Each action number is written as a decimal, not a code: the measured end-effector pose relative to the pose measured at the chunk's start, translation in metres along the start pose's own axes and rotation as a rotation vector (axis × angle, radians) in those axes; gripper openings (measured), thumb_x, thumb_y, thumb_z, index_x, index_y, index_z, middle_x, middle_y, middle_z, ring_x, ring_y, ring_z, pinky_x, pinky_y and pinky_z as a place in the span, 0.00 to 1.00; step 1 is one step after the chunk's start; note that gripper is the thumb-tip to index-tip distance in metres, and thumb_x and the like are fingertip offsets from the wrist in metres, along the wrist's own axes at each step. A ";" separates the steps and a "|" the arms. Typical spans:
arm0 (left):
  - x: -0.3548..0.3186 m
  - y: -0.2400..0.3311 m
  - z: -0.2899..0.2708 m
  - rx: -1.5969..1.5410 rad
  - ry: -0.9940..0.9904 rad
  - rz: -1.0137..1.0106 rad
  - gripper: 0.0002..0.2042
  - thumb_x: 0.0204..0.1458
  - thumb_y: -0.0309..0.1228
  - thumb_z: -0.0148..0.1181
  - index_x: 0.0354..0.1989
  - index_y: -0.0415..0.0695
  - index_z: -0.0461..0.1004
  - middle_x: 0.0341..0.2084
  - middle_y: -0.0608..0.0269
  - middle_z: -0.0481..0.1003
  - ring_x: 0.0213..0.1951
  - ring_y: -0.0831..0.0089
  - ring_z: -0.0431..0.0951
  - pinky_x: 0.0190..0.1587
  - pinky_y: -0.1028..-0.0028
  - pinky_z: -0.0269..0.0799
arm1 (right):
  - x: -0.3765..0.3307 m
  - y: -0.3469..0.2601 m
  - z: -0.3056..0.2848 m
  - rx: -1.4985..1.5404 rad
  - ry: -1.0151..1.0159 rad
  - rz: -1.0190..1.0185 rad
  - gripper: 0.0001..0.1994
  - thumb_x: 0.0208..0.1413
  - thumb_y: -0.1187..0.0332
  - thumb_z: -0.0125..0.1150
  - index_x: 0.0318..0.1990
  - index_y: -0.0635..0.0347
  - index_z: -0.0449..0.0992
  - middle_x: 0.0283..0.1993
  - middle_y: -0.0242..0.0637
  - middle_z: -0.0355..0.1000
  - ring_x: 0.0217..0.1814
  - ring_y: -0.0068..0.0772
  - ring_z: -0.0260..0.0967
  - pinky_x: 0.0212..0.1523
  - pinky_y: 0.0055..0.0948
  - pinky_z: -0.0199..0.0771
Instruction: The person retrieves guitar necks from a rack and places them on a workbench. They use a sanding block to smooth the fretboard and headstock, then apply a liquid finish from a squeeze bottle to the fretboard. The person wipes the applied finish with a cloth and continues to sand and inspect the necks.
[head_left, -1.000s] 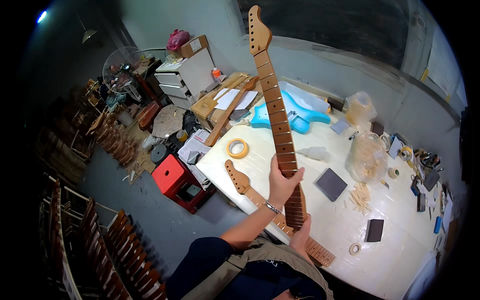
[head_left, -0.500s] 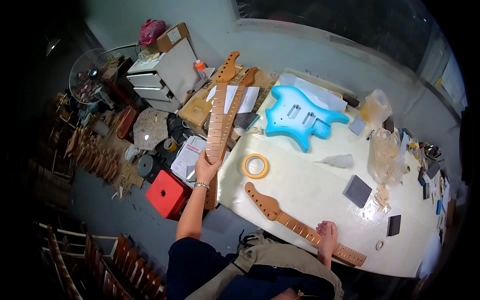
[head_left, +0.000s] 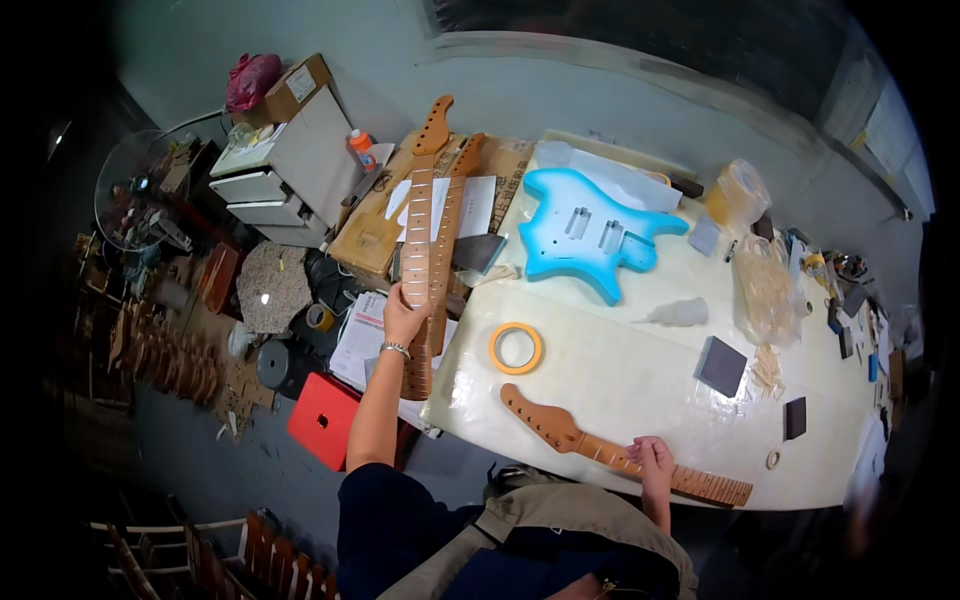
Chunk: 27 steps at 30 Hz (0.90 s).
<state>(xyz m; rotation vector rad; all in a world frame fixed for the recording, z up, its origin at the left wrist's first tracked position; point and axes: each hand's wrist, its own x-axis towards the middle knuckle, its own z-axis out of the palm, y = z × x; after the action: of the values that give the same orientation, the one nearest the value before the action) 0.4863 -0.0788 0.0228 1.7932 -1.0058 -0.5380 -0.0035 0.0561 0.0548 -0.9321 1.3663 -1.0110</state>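
My left hand (head_left: 403, 318) is wrapped around a maple-coloured guitar neck (head_left: 418, 215), which stands nearly lengthwise with its headstock pointing away from me. A second guitar neck (head_left: 460, 195) lies beside and partly behind it; whether my fingers touch that one too, I cannot tell. Another guitar neck (head_left: 545, 420) rests on the table's near edge, headstock to the left. Over its fretboard is my right hand (head_left: 654, 466), fingers curled together; what they hold, if anything, is hidden. A blue and white guitar body (head_left: 590, 235) lies flat farther back.
A yellow tape roll (head_left: 516, 347) sits on the white table (head_left: 600, 350). Right of it are a dark grey block (head_left: 721, 366), plastic bags (head_left: 767, 300) and small tools. Left of the table stand a red stool (head_left: 325, 420), a cardboard box (head_left: 375, 232) and a white drawer cabinet (head_left: 300, 150).
The view has turned slightly. The neck in my left hand has shifted a little rightward against the box behind it. My right hand has moved slightly left along the table neck, which stays in place.
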 end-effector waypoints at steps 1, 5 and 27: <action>-0.001 0.007 0.002 -0.017 0.009 0.011 0.30 0.30 0.30 0.68 0.45 0.35 0.64 0.37 0.55 0.73 0.38 0.69 0.74 0.42 0.72 0.70 | 0.000 0.009 -0.004 0.003 0.016 -0.005 0.09 0.59 0.68 0.47 0.35 0.65 0.71 0.28 0.34 0.70 0.28 0.21 0.67 0.31 0.19 0.68; -0.002 0.023 0.007 -0.302 0.019 0.035 0.27 0.35 0.31 0.70 0.44 0.36 0.64 0.37 0.55 0.73 0.39 0.70 0.74 0.41 0.73 0.71 | -0.005 0.022 -0.010 0.060 0.065 0.040 0.08 0.59 0.69 0.48 0.35 0.64 0.71 0.27 0.32 0.69 0.28 0.20 0.67 0.30 0.20 0.69; 0.017 0.007 -0.001 0.400 -0.042 0.126 0.21 0.34 0.34 0.65 0.35 0.34 0.69 0.30 0.42 0.73 0.34 0.46 0.73 0.36 0.61 0.70 | -0.010 0.035 -0.014 0.046 0.066 0.107 0.08 0.58 0.69 0.48 0.35 0.64 0.71 0.28 0.34 0.70 0.29 0.22 0.67 0.33 0.21 0.69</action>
<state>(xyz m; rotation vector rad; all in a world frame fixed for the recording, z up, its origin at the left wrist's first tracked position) 0.4942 -0.0933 0.0306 2.0532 -1.3165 -0.3103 -0.0161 0.0775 0.0252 -0.7891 1.4271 -0.9945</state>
